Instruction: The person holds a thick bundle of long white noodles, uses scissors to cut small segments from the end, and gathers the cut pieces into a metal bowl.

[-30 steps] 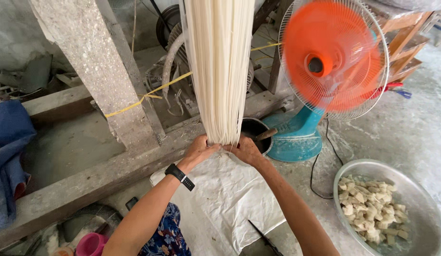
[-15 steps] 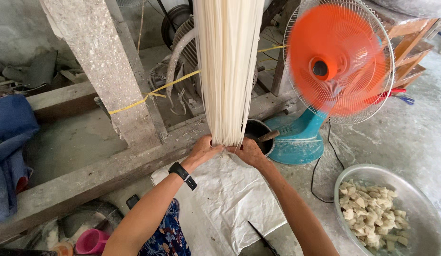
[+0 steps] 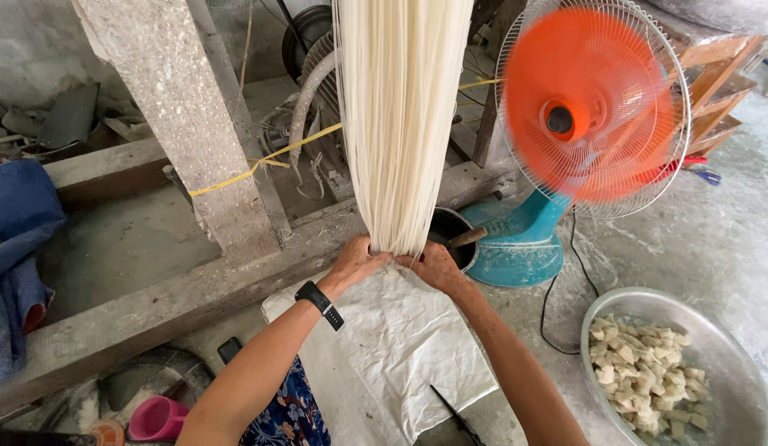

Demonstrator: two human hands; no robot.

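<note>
Head view, looking down. A thick curtain of pale noodle strands (image 3: 400, 124) hangs from 12 o'clock down to the centre of the scene. The person's left hand (image 3: 355, 263) and right hand (image 3: 429, 264) meet at its lower end, side by side. Each grip is closed on the tips of the strands, fingers curled in and pinching the bundle between them. A black wristwatch (image 3: 320, 304) sits on the left wrist.

Beneath the hands, toward 6 o'clock, a white woven sack (image 3: 392, 355) is spread on the floor, with a dark knife (image 3: 457, 417) lying at its lower edge. Just beside the right hand, toward 3 o'clock, stands a small dark pot (image 3: 450, 231) with a handle resting in it. Further toward 2 o'clock, an orange-bladed fan (image 3: 590, 107) spins behind a white grille on a teal base (image 3: 516, 248). At 4 o'clock, a metal basin (image 3: 731, 388) holds pale dough chunks (image 3: 644, 372). A concrete post (image 3: 177, 116) rises at 10 o'clock, with a yellow cord (image 3: 260, 161) tied across it. Blue cloth (image 3: 16, 231) lies at 9 o'clock, and a pink cup (image 3: 157, 417) at 7 o'clock.
</note>
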